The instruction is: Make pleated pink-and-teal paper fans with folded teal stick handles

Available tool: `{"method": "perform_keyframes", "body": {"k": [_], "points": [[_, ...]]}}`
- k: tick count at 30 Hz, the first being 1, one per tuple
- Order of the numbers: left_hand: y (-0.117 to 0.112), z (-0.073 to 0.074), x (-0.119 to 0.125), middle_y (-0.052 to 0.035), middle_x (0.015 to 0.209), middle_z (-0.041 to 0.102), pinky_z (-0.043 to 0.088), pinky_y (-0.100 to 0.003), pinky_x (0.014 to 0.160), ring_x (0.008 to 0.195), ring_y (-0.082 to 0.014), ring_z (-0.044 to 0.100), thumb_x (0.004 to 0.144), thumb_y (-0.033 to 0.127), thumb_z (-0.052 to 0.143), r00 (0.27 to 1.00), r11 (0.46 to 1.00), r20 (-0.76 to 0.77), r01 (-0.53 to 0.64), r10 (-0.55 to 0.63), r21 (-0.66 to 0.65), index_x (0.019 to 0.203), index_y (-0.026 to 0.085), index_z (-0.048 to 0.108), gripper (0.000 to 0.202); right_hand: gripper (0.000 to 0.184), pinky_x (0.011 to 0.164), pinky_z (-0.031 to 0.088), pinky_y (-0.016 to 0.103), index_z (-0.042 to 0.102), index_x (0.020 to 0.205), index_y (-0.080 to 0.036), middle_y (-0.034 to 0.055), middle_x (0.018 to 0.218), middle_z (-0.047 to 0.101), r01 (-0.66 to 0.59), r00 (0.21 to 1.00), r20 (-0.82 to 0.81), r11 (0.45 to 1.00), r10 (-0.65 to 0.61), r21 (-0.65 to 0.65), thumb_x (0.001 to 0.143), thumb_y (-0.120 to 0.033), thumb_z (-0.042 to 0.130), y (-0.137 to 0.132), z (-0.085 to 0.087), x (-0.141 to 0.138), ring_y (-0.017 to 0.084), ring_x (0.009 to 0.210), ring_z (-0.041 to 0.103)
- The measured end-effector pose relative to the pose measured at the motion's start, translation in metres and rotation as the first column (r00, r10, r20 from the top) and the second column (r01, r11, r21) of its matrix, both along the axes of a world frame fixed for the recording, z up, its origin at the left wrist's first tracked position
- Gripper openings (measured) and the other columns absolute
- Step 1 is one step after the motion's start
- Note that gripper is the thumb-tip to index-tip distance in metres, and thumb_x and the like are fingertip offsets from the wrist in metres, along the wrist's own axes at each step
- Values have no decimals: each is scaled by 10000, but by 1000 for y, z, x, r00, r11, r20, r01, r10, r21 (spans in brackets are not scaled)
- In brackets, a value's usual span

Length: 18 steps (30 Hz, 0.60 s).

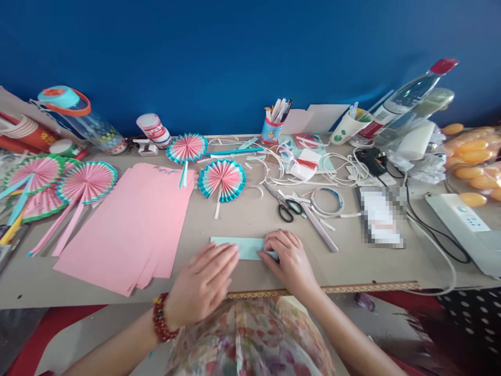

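A narrow strip of pale blue paper (242, 245) lies flat on the table (250, 219) near its front edge. My left hand (203, 282), with a red bead bracelet on the wrist, hovers just below the strip's left half, fingers bent and slightly smeared. My right hand (287, 258) presses down on the strip's right end with curled fingertips. Just behind the strip lie black-handled scissors (285, 206) and a round pink and teal paper fan (222, 180).
A stack of pink paper sheets (133, 224) lies left. More paper fans (58, 185) sit at far left, another fan (187, 149) at the back. A pen cup (272, 128), glue jar (154, 129), bottles (407, 96), paper scraps, cables and a power strip (465, 222) crowd the back and right.
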<state>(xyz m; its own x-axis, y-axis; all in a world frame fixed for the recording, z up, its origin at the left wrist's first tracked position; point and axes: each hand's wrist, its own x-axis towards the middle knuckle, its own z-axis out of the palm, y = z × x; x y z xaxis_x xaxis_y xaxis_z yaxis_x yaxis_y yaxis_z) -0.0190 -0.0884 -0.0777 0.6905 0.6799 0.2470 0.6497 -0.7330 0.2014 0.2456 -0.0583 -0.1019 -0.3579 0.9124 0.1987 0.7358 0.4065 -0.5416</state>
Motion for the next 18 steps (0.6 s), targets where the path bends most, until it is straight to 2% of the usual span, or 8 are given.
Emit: {"method": "perform_keyframes", "body": {"k": [1, 3, 5, 9, 14, 16, 18], "points": [[4, 0, 8, -128, 1521, 461, 280, -439, 1192, 1423, -266, 377, 998, 353, 434, 997, 998, -62, 49, -52, -39, 1499, 118, 371, 557, 108, 1011, 379, 438, 556, 828, -217, 44, 963, 643, 2, 1000, 4, 1000, -2, -2, 920, -240, 609, 0, 0, 0, 221, 922, 575], [10, -4, 20, -151, 1591, 340, 243, -436, 1206, 1478, -287, 282, 947, 634, 396, 986, 991, -122, 106, -116, -82, 1540, 87, 271, 816, 107, 1010, 380, 439, 554, 828, -216, 44, 958, 638, 9, 1000, 7, 1000, -9, -6, 920, -234, 607, 0, 1, -2, 222, 921, 573], [13, -10, 23, -164, 1620, 260, 206, -447, 1214, 1499, -295, 230, 883, 754, 348, 980, 987, -161, 99, -118, -125, 1562, 90, 196, 962, 110, 1021, 375, 447, 554, 828, -216, 47, 955, 635, 13, 1000, 8, 1000, -12, -6, 926, -239, 597, -1, 2, -4, 227, 926, 575], [14, -17, 17, -178, 1643, 159, 158, -480, 1214, 1513, -324, 175, 816, 826, 327, 973, 978, -183, 104, -137, -180, 1576, 127, 155, 1047, 61, 1011, 399, 449, 584, 913, -208, 72, 1006, 644, 21, 1000, 17, 1000, -21, 8, 952, -229, 542, -5, 3, -2, 243, 971, 577], [13, -16, 17, -193, 1645, 136, 155, -522, 1200, 1513, -353, 153, 776, 853, 347, 971, 972, -178, 121, -158, -203, 1578, 189, 173, 1055, 199, 885, 472, 421, 627, 1067, -190, 113, 1088, 648, 141, 989, 22, 985, -143, 100, 983, -203, 447, -16, 5, 20, 257, 1006, 588], [13, -16, 18, -187, 1647, 134, 168, -530, 1195, 1513, -357, 152, 761, 854, 379, 972, 971, -180, 115, -153, -209, 1575, 224, 188, 1047, 235, 923, 468, 439, 645, 1110, -198, 114, 1132, 646, 138, 989, 24, 979, -143, 150, 981, -191, 449, -23, 8, 22, 258, 1047, 584], [13, -16, 19, -180, 1650, 125, 179, -532, 1193, 1510, -361, 158, 746, 850, 425, 974, 972, -180, 102, -141, -212, 1572, 241, 198, 1051, 270, 1021, 421, 477, 647, 1186, -223, 99, 1228, 640, 67, 995, 65, 981, -80, 180, 980, -203, 474, -30, 11, 15, 264, 1134, 559]]}}
